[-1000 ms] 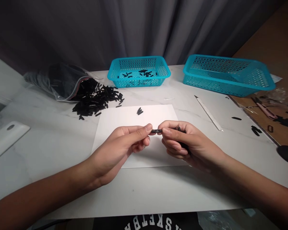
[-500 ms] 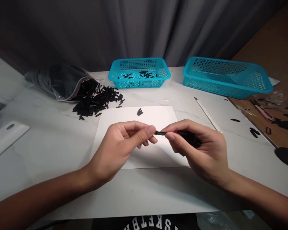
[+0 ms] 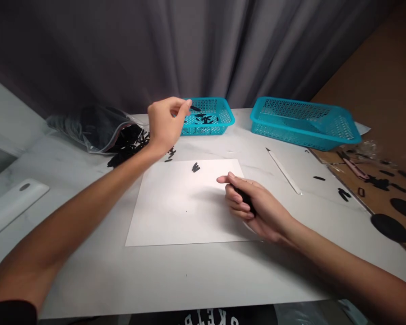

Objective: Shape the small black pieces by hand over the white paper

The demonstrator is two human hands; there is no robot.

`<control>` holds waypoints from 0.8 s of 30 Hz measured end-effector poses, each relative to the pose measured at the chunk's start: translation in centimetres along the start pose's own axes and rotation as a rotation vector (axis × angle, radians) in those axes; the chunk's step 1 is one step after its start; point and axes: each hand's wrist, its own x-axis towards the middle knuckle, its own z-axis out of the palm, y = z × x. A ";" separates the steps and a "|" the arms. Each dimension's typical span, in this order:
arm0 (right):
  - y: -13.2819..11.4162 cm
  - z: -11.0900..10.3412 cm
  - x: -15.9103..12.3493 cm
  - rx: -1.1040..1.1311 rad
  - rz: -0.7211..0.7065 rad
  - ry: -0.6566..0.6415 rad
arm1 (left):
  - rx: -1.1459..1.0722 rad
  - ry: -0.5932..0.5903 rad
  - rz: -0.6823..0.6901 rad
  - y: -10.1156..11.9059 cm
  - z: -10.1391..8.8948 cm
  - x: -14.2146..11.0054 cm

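Observation:
My left hand [image 3: 165, 124] is raised over the left side of the near-left blue basket [image 3: 230, 121]. Its thumb and forefinger are pinched at one end of a small black oblong piece [image 3: 195, 109], which points out over the basket. Several similar pieces lie on the basket floor. My right hand [image 3: 253, 201] is closed around a dark black bundle [image 3: 245, 198] above the white paper [image 3: 169, 216]; its fingers hide most of it, so I cannot tell how many parts it has. A few black pieces [image 3: 196, 167] rest near the paper's top edge.
A clear zip bag [image 3: 91, 131] spills a black heap [image 3: 122, 153] at the left. A second blue basket [image 3: 304, 135] stands back right. A white pencil-like stick [image 3: 284, 171], loose black pieces [image 3: 343, 194], a pink-handled cutter [image 3: 355, 168] and black ovals [image 3: 390, 227] lie rightward.
My left hand has come away from the right hand and moved up and back to the basket with one black piece. My right hand has shifted slightly left and kept its bundle.

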 end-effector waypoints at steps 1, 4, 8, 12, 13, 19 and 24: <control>0.0 -0.1 0.1 0.030 0.025 0.010 | 0.025 -0.019 0.015 -0.5 0.4 1.6; -0.1 -0.5 0.4 0.103 0.061 0.026 | 0.077 -0.167 0.089 -0.2 1.2 2.5; -0.1 -0.6 0.8 0.191 0.139 -0.030 | 0.052 -0.424 0.216 2.8 1.3 -3.9; 0.3 -0.2 0.7 0.192 0.188 -0.139 | 0.104 -0.735 0.263 4.9 -0.2 -8.7; 0.4 -0.1 0.6 0.169 0.185 -0.158 | 0.114 -0.772 0.256 5.0 -0.6 -9.1; 0.6 0.1 0.2 0.008 0.185 -0.238 | 0.066 -0.781 0.268 4.0 -1.4 -9.3; 0.3 0.2 0.0 -0.100 0.095 -0.225 | 0.053 -0.606 0.193 3.6 -2.0 -10.9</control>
